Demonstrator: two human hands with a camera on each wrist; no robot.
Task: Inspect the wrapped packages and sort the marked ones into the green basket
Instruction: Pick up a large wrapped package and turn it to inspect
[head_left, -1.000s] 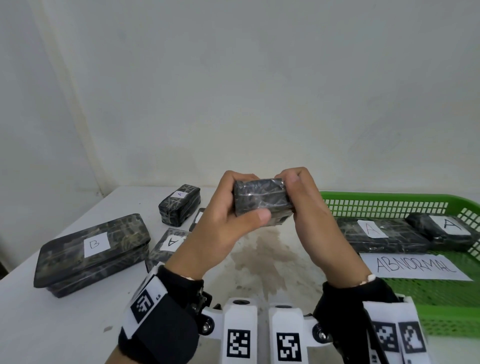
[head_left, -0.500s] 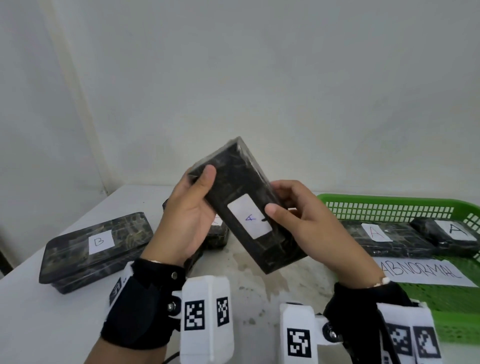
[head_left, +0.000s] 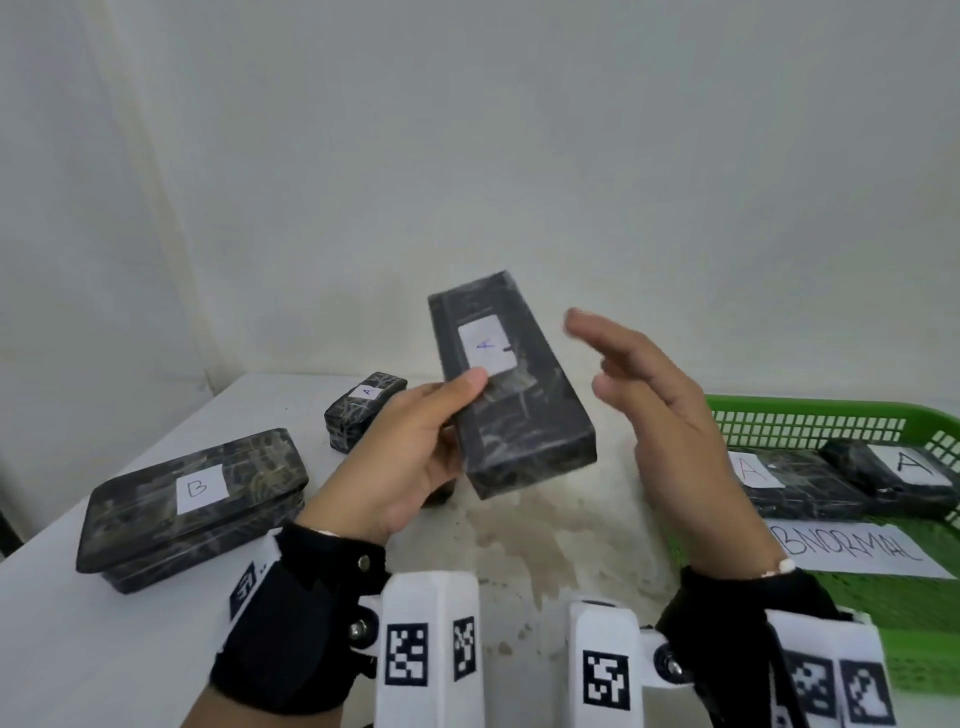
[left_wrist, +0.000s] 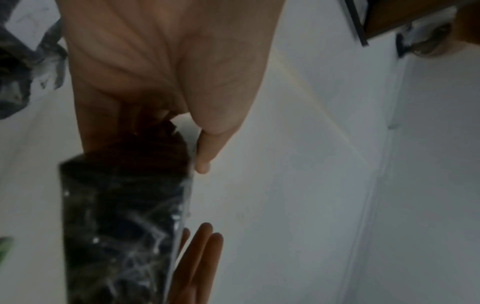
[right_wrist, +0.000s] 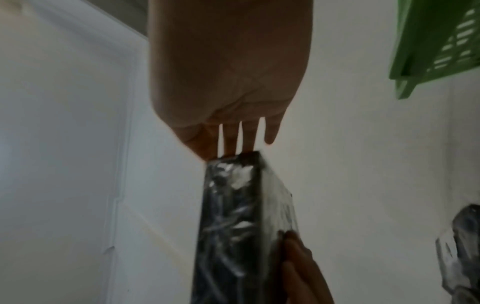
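Black, plastic-wrapped and marked with a white "A" label, the held package (head_left: 511, 387) is raised above the tabletop (head_left: 130, 639), tilted with its far end up. The left hand (head_left: 400, 467) grips its left side, thumb lying across the top face just below the label and the other fingers curled beneath. The right hand (head_left: 660, 415) is just beside the package's right edge, apart from it, its fingers (head_left: 597, 332) straight and loosely spread, holding nothing. The green basket (head_left: 810, 421) sits to the right with two "A" packages (head_left: 810, 483) inside. A "B" package (head_left: 192, 499) lies on the left.
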